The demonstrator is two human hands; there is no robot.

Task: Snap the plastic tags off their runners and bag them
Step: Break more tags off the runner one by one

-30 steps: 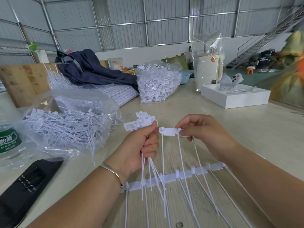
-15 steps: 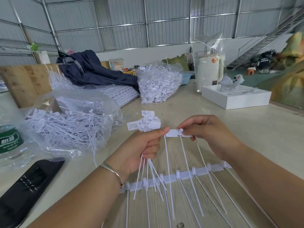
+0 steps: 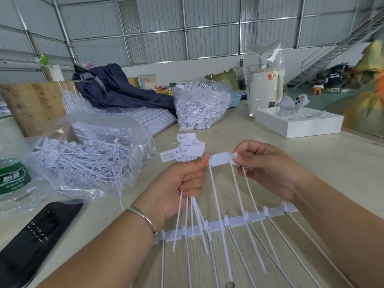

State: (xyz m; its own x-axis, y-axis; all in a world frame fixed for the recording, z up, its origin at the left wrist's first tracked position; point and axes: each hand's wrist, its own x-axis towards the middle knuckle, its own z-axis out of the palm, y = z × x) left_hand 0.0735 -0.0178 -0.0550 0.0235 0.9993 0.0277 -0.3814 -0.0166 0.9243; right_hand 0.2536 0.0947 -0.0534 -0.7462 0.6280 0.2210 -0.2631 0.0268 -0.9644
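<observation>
While the left hand [image 3: 182, 183] clenched a bundle of freed tags [image 3: 187, 149], right hand [image 3: 268, 169] fingertips pinched the next tag [image 3: 221, 159]; snapping it off its runner [image 3: 234, 221] came next.

Bare forearms, thin silver bangle [image 3: 143, 216] on left wrist

both hands [image 3: 268, 169] creep up and a bit right of where they were a second ago, and the left thumb [image 3: 199, 162] now reaches over onto the tag [image 3: 220, 159] between them
</observation>
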